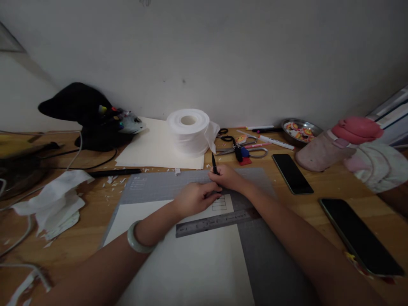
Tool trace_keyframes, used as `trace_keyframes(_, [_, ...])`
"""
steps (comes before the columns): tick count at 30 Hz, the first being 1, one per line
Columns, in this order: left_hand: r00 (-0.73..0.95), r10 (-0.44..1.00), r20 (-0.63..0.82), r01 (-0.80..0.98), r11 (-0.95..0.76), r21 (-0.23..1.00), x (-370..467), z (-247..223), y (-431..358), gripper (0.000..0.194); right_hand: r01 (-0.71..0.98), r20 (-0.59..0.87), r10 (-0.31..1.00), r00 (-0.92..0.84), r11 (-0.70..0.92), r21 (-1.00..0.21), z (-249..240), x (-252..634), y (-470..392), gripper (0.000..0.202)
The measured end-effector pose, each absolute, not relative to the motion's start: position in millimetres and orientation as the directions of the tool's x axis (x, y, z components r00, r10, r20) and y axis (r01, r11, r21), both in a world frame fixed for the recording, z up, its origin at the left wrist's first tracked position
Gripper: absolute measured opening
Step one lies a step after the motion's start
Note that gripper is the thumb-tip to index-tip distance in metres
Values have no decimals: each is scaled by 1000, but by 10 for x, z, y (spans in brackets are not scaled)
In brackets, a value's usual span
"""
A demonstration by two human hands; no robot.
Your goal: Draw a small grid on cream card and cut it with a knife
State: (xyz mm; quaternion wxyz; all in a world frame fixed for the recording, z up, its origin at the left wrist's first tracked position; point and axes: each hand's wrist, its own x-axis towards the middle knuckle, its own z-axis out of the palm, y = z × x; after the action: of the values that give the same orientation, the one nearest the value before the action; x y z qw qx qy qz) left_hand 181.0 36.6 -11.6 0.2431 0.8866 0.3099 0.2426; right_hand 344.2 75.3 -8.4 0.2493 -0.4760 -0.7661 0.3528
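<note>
- Right hand (231, 178): closed around a slim black pen-like tool (214, 165), far end pointing up toward the back of the worktop (338, 182).
- Left hand (194, 199): over the paper, fingers bunched by the right hand; can't tell if it grips anything. Pale bangle (132, 241) on that wrist.
- White sheet (191, 272): flat on the grey cutting mat (266, 255), partly under the left hand and forearm. Small ruled grid (219, 203) inked near its far right corner, just beyond the ruler.
- Metal ruler (204, 225): lies across the sheet, slightly skewed, right end over the mat beside the right forearm.
- Behind the mat: paper stack (146, 148) with a tissue roll (189, 142) upright on it; black-handled scissors (227, 138) right of the roll.
- Right side: metal bowl (288, 138), pink-lidded bottle (318, 148) leaning right in view, two phones, smaller-looking one (292, 173) and nearer one (360, 236), both dark-screened.
- Left side: crumpled tissue (60, 199), paper scraps (110, 180) scattered by the mat.
</note>
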Motion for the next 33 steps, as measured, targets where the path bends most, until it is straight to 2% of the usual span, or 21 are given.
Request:
trace_keyframes(17, [685,681,258,458,-678,575,1810,-97,360,14,563,10,896,-445,289,-774,-64,3454,737,26])
trace_keyframes(22, [687,685,241,463,-669,582,1816,-85,357,15,524,13,912,-411,248,-815,-80,3459,744,24])
trace_keyframes(27, [655,713,251,433,-626,649,1825,-135,345,15,402,36,936,-350,185,-897,-63,3472,738,23])
trace_keyframes(33, [574,760,306,338,-560,756,1836,-151,344,16,360,-23,947,-321,100,-928,-42,3471,723,23])
